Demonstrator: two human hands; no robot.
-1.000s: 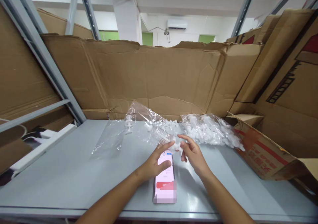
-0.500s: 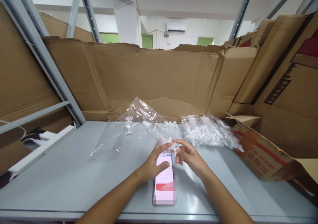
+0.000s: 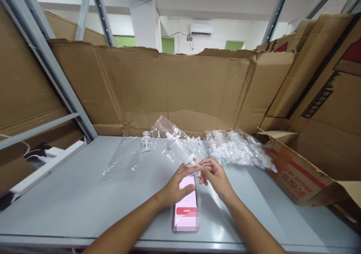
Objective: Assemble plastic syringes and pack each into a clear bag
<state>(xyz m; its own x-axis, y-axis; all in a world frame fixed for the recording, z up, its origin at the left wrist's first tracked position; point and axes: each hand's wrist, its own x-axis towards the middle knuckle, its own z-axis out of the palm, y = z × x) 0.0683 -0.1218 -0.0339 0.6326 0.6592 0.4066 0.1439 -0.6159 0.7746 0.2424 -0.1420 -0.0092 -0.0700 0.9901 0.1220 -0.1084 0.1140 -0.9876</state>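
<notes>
A clear plastic bag (image 3: 162,124) stretches away from my hands, with a clear, ringed syringe-like tube (image 3: 179,148) with white ends inside it. My left hand (image 3: 176,186) holds the bag's near end with its fingers; the index finger reaches across to the right, and the thumb stands apart above the phone. Some left fingers are hidden. My right hand (image 3: 216,175) pinches at the same end, around a small white part (image 3: 198,164), its fingertips touching my left index finger. Beneath the hands lies a phone (image 3: 186,220) with a lit screen.
Left of the hands, another clear bag (image 3: 121,164) lies flat beside a white plunger-like piece (image 3: 146,141). A bag of white plastic parts (image 3: 237,148) lies at the back right, near an open cardboard box (image 3: 299,175). A power strip (image 3: 47,171) runs along the left; cardboard (image 3: 175,85) walls the back.
The bag's far corner has shifted right and down, and the tube has turned steeper. My right fingers have closed in against the left index fingertip.
</notes>
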